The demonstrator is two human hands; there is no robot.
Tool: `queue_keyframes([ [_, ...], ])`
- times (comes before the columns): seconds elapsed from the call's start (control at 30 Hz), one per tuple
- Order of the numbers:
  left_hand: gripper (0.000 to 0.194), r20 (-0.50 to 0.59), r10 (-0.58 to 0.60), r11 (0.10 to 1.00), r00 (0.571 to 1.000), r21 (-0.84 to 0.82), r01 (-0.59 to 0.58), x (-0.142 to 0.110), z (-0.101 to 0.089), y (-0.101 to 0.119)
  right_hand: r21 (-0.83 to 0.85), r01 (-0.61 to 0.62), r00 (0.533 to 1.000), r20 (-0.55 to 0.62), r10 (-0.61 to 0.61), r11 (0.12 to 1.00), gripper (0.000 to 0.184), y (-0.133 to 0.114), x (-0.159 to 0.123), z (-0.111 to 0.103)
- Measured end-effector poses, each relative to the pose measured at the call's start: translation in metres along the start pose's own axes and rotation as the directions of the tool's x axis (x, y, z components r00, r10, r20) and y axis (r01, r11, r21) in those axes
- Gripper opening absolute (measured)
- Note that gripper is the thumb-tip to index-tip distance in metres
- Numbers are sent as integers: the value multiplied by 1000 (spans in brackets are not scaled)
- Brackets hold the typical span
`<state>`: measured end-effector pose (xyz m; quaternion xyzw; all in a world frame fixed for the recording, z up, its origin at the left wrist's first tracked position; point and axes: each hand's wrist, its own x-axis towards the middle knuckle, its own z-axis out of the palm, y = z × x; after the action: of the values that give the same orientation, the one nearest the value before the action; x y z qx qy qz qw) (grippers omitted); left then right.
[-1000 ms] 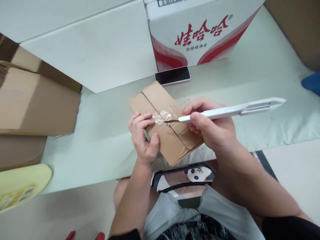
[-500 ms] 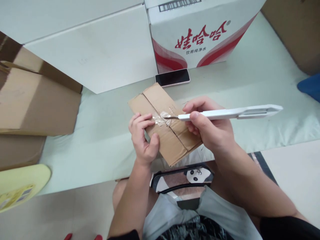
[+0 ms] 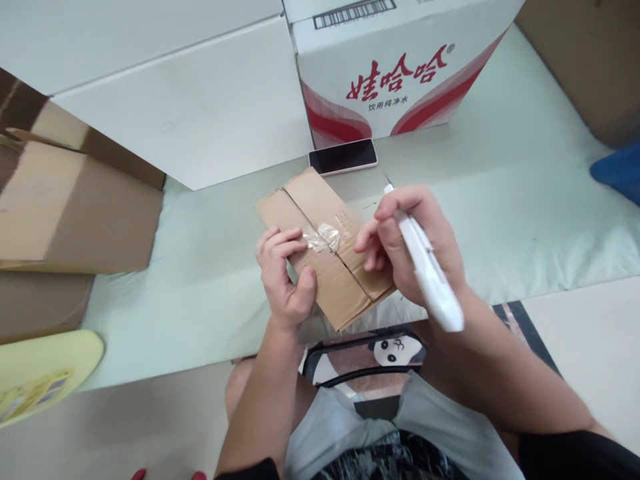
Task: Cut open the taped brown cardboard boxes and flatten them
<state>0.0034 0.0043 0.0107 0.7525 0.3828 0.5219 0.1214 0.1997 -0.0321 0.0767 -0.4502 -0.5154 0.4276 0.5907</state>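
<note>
A flat brown cardboard box (image 3: 345, 283) lies slantwise in front of me, a seam running along its top. Crumpled clear tape (image 3: 327, 237) crosses the middle of that seam. My left hand (image 3: 287, 277) grips the box's left edge, fingers on top and thumb at the near side. In my right hand (image 3: 417, 243) is a white utility knife (image 3: 430, 273), held between thumb and fingers. Its thin blade points away from me, beyond the box's right edge and off the tape. The lower fingers of this hand are over the right part of the box.
Behind the box lies a phone (image 3: 343, 157), against a white carton with red lettering (image 3: 400, 87). A large white box (image 3: 190, 107) stands beside it. Brown cartons (image 3: 100, 207) are stacked at left, near a yellow object (image 3: 55, 367). Something blue (image 3: 617, 173) is at the right edge.
The knife's blade has come off the tape. My right hand has turned the knife, so the blade now points away and the handle's end toward me. My left hand keeps its hold.
</note>
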Motion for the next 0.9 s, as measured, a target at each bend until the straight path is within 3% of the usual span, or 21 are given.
queue_keyframes([
  [0.07,25,9,-1,1000,1000,13,1,0,0,0,-146,1,992,122,17,989,10,-5,-1,0],
  [0.17,25,19,-1,1000,1000,27,0,0,-1,0,-412,136,961,278,-18,901,6,-11,0,-1],
  [0.27,24,14,-3,1000,1000,21,3,0,-2,0,-524,235,946,317,-69,819,9,-12,1,1],
  [0.47,31,33,6,998,999,69,-9,-1,-4,-7,-522,263,945,309,-107,811,9,-13,1,1],
  [0.57,40,-12,-108,993,994,48,108,-3,-5,-19,-488,228,946,315,-73,843,5,-17,1,0],
  [0.67,50,-30,-278,959,960,-60,276,-3,-7,-38,-465,250,940,329,-96,850,6,-18,1,1],
  [0.77,73,-17,-328,936,944,-139,323,1,-8,-57,-454,281,927,356,-118,846,5,-16,-1,2],
  [0.9,92,117,-379,885,918,-244,396,9,-3,-68,-456,308,920,366,-140,835,4,-13,-5,5],
])
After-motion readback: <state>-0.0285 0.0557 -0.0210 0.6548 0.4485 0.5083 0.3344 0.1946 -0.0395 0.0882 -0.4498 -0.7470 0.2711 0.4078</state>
